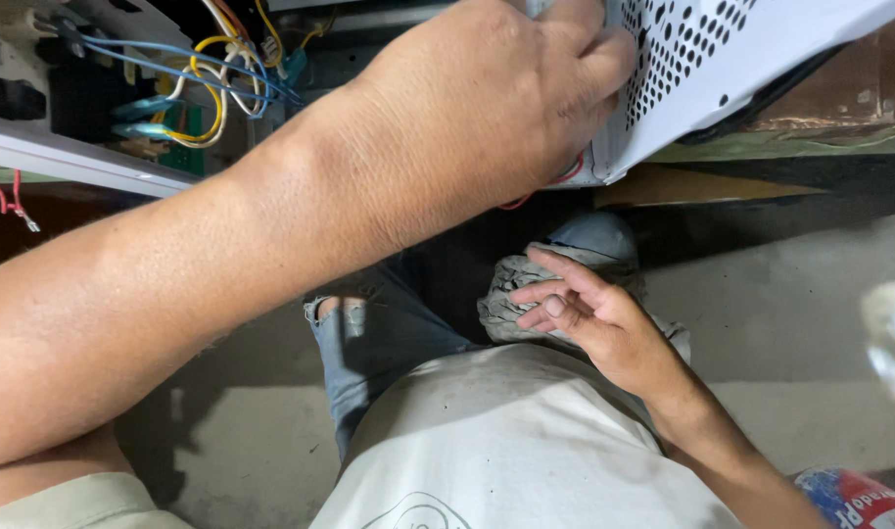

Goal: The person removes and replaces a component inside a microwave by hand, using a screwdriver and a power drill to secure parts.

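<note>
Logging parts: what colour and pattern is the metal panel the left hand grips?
White, with rows of small round holes; the panel under the left hand shows best in the head view.

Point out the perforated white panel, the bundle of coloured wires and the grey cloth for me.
perforated white panel [707, 59], head view, on its hole-punched face.
bundle of coloured wires [212, 83], head view, on the yellow and blue strands.
grey cloth [511, 294], head view, on its crumpled left fold.

White perforated panel [722, 69], yellow and blue wires [208, 83]
</note>
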